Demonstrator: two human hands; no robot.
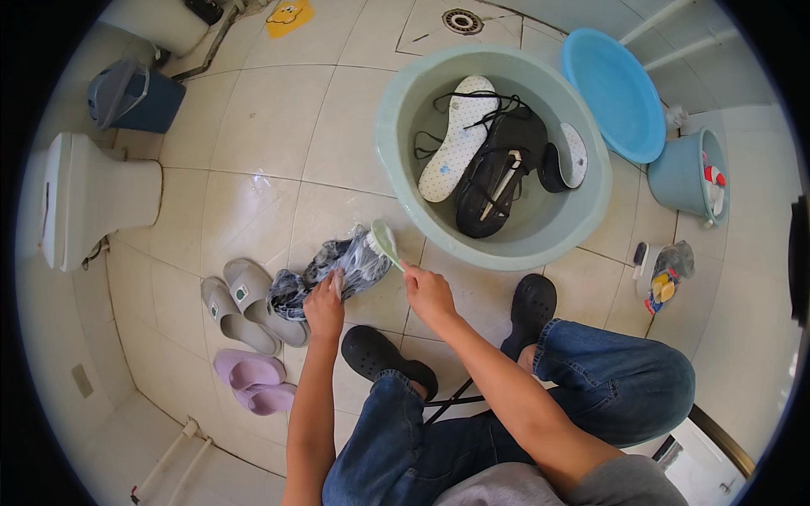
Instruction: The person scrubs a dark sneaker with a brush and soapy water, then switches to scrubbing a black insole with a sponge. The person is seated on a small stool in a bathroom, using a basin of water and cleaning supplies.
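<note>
My left hand (325, 306) presses on a black shoe (342, 265) covered in white suds, held low over the tiled floor. In my right hand (430, 292) is the handle of a pale green scrubbing brush (383, 239); its white bristles lie against the sudsy end of the shoe. Beyond my hands stands a large grey-green basin (398, 183) with some water. Inside it are a black shoe (487, 183) with laces, a white dotted insole (459, 139) and a curved piece (573, 158), black and white, partly in shadow.
Grey slippers (253, 303) and pink slippers (256, 373) lie at left, near the toilet (101, 196) and a dark blue bin (142, 98). A blue basin (614, 95) leans at the back right, beside a bucket (680, 174) holding bottles. A floor drain (462, 21) lies at the back.
</note>
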